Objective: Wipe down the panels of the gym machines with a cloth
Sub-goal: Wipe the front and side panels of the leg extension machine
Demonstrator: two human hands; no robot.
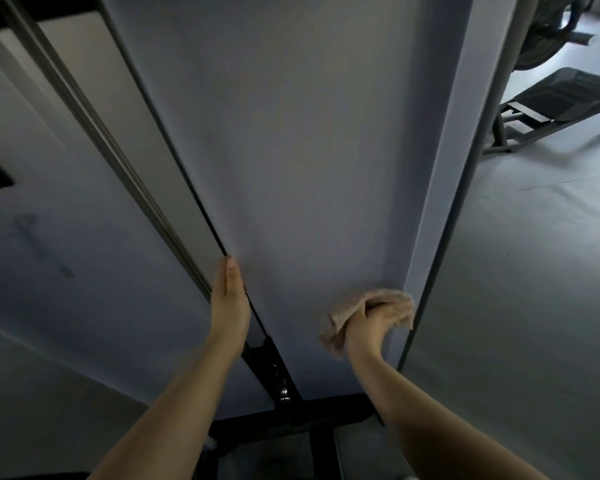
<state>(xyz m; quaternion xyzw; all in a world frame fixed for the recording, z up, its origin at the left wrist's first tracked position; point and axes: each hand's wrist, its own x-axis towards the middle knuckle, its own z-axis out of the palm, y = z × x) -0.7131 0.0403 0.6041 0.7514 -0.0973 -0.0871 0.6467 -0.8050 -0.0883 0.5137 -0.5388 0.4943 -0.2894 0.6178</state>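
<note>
A tall pale grey machine panel fills the middle of the view and runs down to a black base frame. My right hand grips a bunched beige cloth and presses it against the lower right part of the panel, close to its right edge. My left hand lies flat with straight fingers along the panel's left edge, beside a dark gap and a metal rail.
A second pale panel stands at the left with a dark smudge on it. At the upper right a dark workout bench and a weight plate sit on the grey floor.
</note>
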